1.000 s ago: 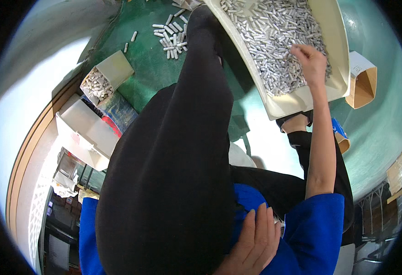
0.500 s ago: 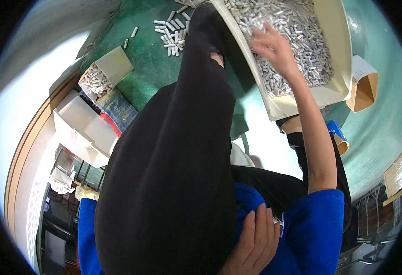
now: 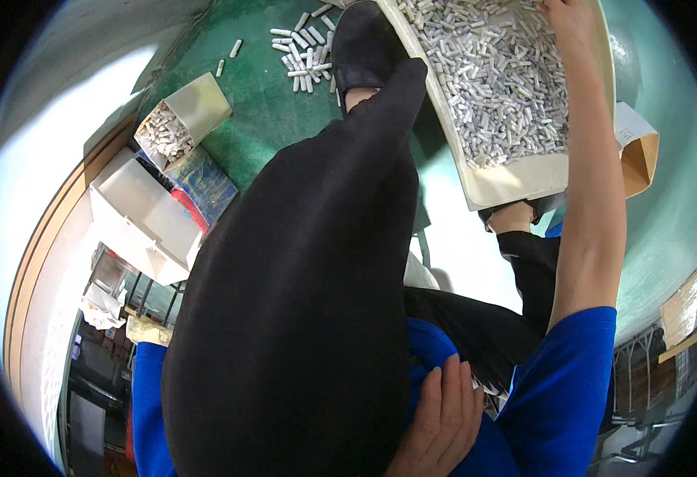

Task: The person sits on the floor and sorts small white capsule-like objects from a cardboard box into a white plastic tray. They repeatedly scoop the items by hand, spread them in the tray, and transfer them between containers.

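My right arm reaches over a cream plastic tray [image 3: 515, 184] heaped with small whitish-grey capsule-shaped pieces [image 3: 491, 87]. My right hand [image 3: 571, 17] is at the tray's far right part, against the pieces, and the picture's upper edge cuts off most of its fingers. Whether it grips any piece cannot be seen. My left hand [image 3: 444, 417] lies on the blue shirt [image 3: 428, 342] at my lap, fingers extended flat and holding nothing. My raised leg in black trousers [image 3: 300, 278] fills the middle, left of the tray.
Loose pieces [image 3: 304, 60] lie on the green floor [image 3: 261, 111] beside my shoe [image 3: 360, 48]. At the left stand an open box with similar pieces [image 3: 165, 135] and a white bin [image 3: 141, 211]. A cardboard box [image 3: 638, 159] stands right of the tray.
My right hand has moved from above the middle of the heap to the tray's far right. My raised leg has shifted, showing more of the shoe. The left hand stays put.
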Demonstrator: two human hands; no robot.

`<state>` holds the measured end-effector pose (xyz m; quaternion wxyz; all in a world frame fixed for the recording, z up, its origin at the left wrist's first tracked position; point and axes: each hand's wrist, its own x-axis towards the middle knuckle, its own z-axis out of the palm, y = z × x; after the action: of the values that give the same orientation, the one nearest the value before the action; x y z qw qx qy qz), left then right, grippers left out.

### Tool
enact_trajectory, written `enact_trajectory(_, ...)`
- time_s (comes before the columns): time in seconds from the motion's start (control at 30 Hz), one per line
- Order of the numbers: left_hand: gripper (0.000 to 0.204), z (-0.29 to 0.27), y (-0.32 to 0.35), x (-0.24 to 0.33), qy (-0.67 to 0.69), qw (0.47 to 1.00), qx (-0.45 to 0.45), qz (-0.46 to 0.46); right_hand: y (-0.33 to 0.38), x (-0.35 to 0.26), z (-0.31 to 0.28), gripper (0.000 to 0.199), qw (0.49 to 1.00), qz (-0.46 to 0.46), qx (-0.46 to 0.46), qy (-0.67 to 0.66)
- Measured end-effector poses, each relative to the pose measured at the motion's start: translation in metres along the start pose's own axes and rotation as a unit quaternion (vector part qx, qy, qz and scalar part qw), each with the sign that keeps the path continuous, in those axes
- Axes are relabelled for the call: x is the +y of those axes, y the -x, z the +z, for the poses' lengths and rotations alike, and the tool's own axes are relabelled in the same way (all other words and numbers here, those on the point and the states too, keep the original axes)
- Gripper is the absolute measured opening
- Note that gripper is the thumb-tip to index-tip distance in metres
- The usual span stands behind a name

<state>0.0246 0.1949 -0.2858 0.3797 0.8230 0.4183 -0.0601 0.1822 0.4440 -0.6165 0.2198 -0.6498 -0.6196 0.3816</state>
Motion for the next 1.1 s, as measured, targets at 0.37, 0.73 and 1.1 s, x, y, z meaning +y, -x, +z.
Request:
enact_trajectory(0.37, 0.031, 0.002, 0.005, 0.001, 0.008, 1.0, 0.002, -0.014, 0.039, 0.053, 0.07, 0.024, 0.963, -0.243, -0.043, 0.108)
enact_trajectory(0.73, 0.03, -0.003, 0.004, -0.003, -0.005, 1.0, -0.017, 0.001, -0.013, 0.048, 0.024, 0.026, 0.987, 0.015, 0.087, -0.133)
enact_trajectory(1.1, 0.032, -0.004, 0.002, -0.006, 0.006, 0.999, -0.034, -0.008, 0.062, 0.006, 0.022, 0.025, 0.843, -0.19, -0.475, 0.166)
